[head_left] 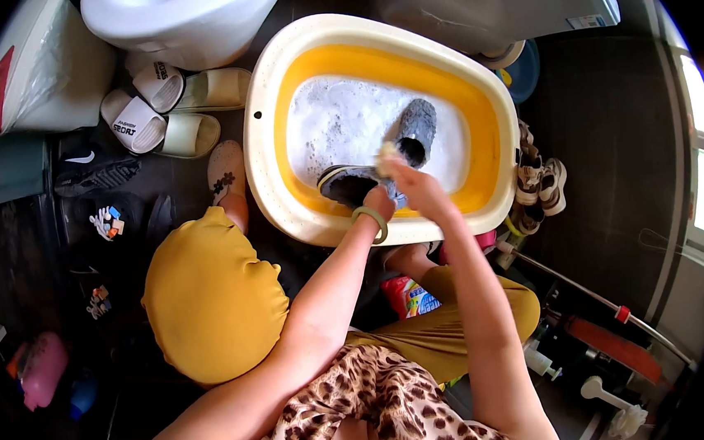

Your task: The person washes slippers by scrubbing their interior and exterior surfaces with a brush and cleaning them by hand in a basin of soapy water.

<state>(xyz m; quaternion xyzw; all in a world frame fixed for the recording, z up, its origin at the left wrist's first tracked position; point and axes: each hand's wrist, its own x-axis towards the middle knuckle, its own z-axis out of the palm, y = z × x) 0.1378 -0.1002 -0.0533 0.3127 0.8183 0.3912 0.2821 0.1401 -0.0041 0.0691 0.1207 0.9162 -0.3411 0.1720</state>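
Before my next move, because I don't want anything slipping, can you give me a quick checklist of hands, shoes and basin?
1. Left hand on the nearer shoe: ok.
2. Right hand holding the pale object: ok, though blurred.
3. Farther shoe inside the basin: ok, lying in suds.
4. Bangle on the left wrist dry: cannot tell.
5. Nearer shoe's underside clean: cannot tell, hidden.

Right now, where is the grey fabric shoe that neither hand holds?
In the head view, the unheld grey fabric shoe lies in white suds, in the right half of the cream-rimmed yellow plastic tub, beyond the right hand.
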